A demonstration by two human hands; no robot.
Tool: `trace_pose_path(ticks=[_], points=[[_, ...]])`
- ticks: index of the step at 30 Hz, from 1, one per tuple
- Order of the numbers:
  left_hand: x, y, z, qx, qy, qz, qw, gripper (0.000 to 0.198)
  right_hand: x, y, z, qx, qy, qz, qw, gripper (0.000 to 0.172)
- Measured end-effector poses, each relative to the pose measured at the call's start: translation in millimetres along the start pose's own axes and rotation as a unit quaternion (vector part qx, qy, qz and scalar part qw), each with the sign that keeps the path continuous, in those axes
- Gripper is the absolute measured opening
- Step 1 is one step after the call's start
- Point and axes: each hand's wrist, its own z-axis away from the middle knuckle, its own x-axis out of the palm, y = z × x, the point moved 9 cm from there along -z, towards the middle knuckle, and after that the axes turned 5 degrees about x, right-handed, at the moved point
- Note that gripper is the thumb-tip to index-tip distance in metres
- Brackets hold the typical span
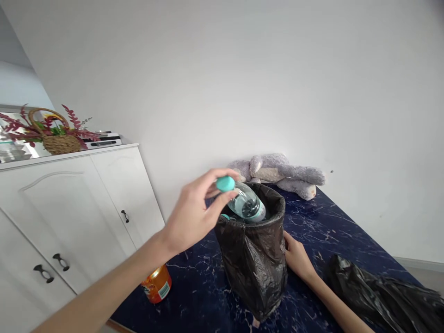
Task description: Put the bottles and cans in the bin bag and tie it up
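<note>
Gripping clear bottle (246, 201) at neck w/ left hand (194, 206), closed just enough to clamp it btwn thumb and fingers, close to teal cap (225, 183). Holding it on a slant, cap to upper L, labelled base to lower R, within open mouth of black-bagged bin (255, 268). Can't tell if touching anything inside. Showing just inside L rim, below bottle: a 2nd teal bit (225, 216), too hidden to ID.

Resting right hand (294, 252) against R side of bin, part-curled, w/ fingertips hidden behind it; can't tell exact grip.

Standing, bin incl., on dk blue veined worktop (322, 222). Also on it: orange container (158, 284) to L, partly hidden behind left arm (114, 282); crumpled black bag (378, 289) at near R, beyond right arm (333, 298); grey plush toy (277, 173) lying behind bin, near wall (270, 83).

Visible off L: white cabinet (100, 194) w/ dk handles, topped w/ wicker basket (60, 142) of red and green foliage, plus white-and-black item (104, 140) just beside it.
</note>
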Motion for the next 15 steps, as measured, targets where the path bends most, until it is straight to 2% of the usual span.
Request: trace_pose_path(ticks=[3,5,6,9,12,14,15], points=[[35.9,-16.1,-3.0,-0.004,-0.091,-0.009,0.996,0.025,-0.6,-2.0,-0.8,-0.004,0.004,-0.002,1.000,0.018],[45.9,-21.1,-0.1,-0.001,-0.125,-0.023,0.992,0.024,-1.3,-4.0,-1.3,-0.007,0.009,-0.002,1.000,0.019],[44.9,-23.8,1.4,-0.003,-0.123,-0.025,0.992,0.024,-1.9,-5.2,-1.5,-0.009,0.011,-0.003,1.000,0.019],[20.7,-43.1,3.9,-0.027,-0.045,-0.040,0.998,0.029,-4.5,-9.0,-1.0,-0.016,0.016,-0.006,1.000,0.023],[-14.3,-89.7,9.7,-0.078,0.049,-0.103,0.990,0.036,-8.2,-14.3,1.1,-0.031,0.015,-0.012,0.999,0.026],[-27.1,-136.6,17.9,-0.142,0.037,-0.188,0.971,0.040,-10.1,-17.6,2.5,-0.040,0.012,-0.015,0.999,0.027],[-27.5,-162.6,23.9,-0.176,-0.009,-0.247,0.953,0.044,-10.6,-18.8,3.0,-0.043,0.011,-0.015,0.999,0.028]])
